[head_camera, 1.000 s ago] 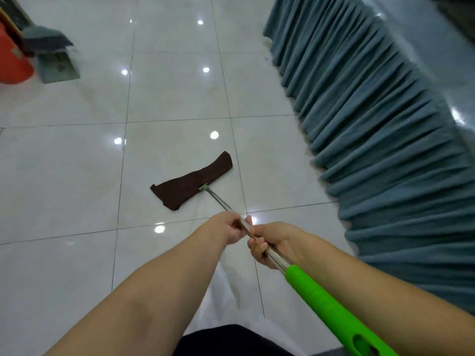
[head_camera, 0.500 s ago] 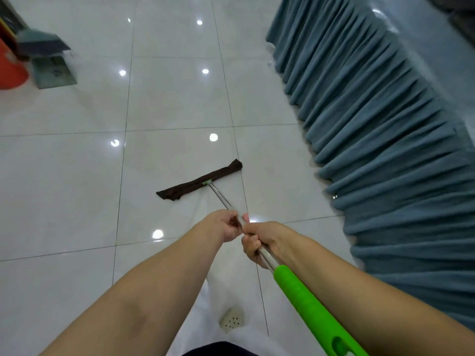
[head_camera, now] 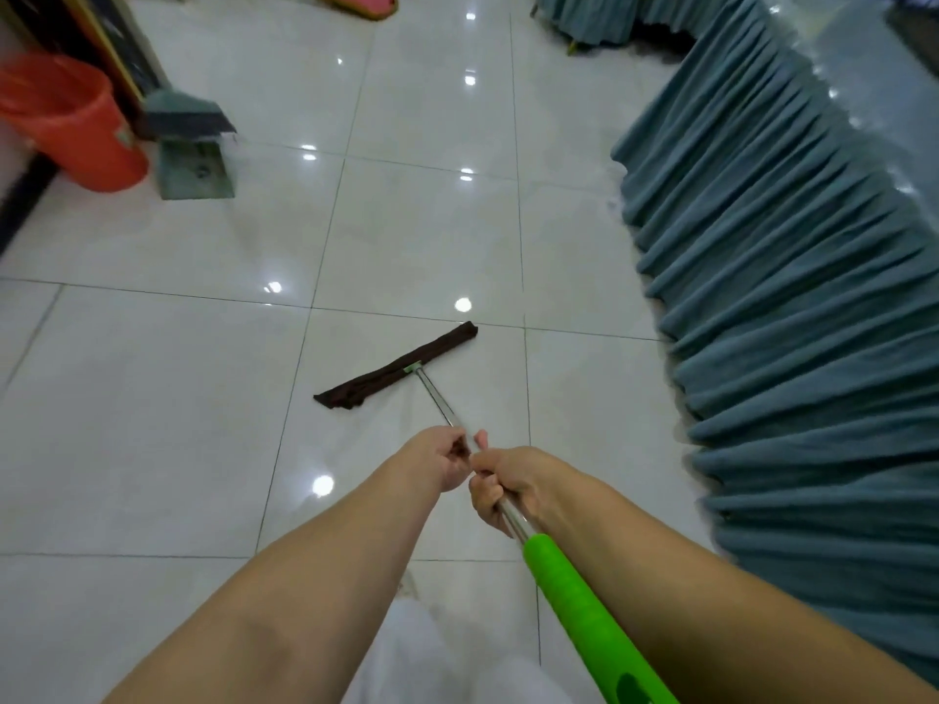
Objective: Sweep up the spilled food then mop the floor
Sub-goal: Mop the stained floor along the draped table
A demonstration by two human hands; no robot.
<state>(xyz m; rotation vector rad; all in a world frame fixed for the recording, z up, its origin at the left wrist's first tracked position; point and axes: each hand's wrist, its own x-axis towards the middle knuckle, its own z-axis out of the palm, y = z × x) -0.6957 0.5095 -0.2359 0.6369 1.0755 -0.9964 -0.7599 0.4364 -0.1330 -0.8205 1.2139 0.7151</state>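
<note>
Count from my view: one mop [head_camera: 508,505], brown pad far end, green grip near. Two hands on its pole, my left hand [head_camera: 441,457] and right hand [head_camera: 508,482]. One orange bucket [head_camera: 71,124] far left. One broom [head_camera: 185,114] and one dustpan [head_camera: 195,170] beside it. One pleated teal table skirt [head_camera: 792,297] on the right.
</note>
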